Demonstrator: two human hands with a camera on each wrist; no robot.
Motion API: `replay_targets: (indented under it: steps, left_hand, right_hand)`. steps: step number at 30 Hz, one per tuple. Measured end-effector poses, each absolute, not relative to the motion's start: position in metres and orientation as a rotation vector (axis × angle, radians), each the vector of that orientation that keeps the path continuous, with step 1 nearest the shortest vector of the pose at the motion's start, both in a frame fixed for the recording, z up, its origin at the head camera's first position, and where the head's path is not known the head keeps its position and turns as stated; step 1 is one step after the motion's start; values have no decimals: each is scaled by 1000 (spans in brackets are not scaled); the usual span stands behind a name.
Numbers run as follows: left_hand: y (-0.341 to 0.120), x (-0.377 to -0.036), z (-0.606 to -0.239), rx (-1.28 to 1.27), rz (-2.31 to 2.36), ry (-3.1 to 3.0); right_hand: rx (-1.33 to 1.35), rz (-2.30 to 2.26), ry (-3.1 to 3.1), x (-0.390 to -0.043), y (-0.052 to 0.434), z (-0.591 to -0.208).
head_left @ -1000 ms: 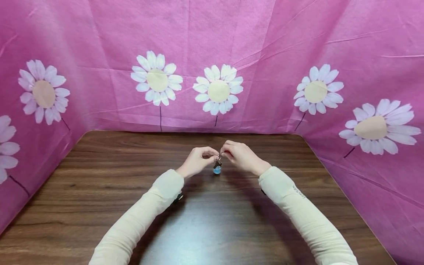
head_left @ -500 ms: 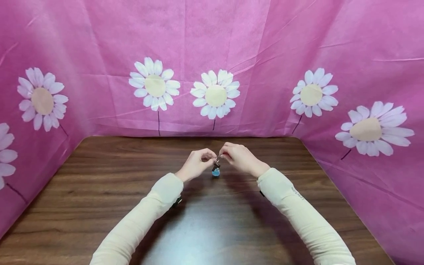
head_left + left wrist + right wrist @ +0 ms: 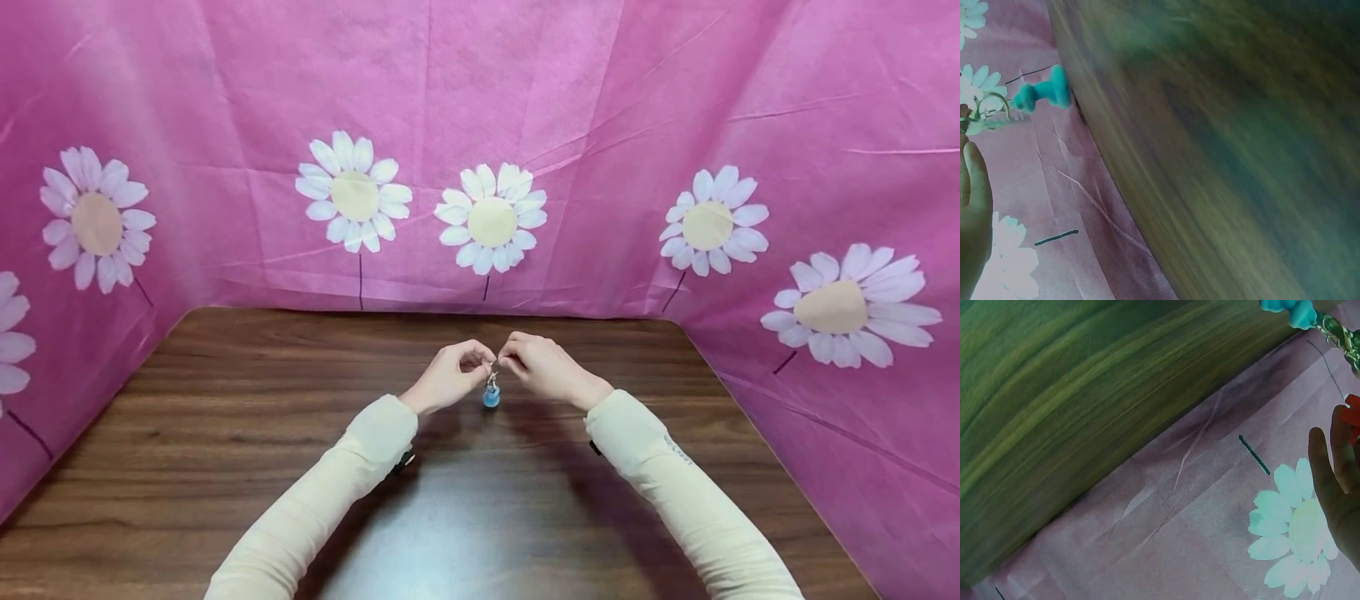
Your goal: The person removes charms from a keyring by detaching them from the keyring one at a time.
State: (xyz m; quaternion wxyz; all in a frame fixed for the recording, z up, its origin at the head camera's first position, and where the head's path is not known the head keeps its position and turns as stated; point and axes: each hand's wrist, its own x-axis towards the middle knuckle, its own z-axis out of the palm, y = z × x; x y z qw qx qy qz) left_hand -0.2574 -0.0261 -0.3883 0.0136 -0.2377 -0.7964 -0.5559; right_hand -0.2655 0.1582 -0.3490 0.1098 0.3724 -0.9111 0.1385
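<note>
Head view: left hand [image 3: 447,377] pinches gold-toned ring [image 3: 1005,103]; from it blue charm [image 3: 491,396] hangs between hands, above bench [image 3: 450,500]. Right hand [image 3: 547,368] has fingers bent close beside ring (gripping or not, cannot tell). Red piece [image 3: 1353,412], partly cut off, near right fingertips.

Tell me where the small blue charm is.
In the head view, the small, rounded blue charm is near centre, directly below gold-coloured metal hardware, between the bare left hand and bare right hand.
</note>
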Motion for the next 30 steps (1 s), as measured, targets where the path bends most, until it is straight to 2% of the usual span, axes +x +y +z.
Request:
replay_targets:
  steps: [6,15,20,30]
  left_hand:
    - [-26,-265,-386,-680,-1642,-2430]
    - [-27,-268,-390,-714,-1499,-2454]
    - [-25,-268,-387,-720,-1482,-2451]
    - [-24,-263,-391,-571,-1678,-2443]
  right_hand:
    - [1123,497,-2720,-270,156,-343]
    - [1268,63,-2456,-261,160,-345]
    - [1263,6,-2376,-264,161,-346]
    - [1127,561,-2692,-264,153,-349]
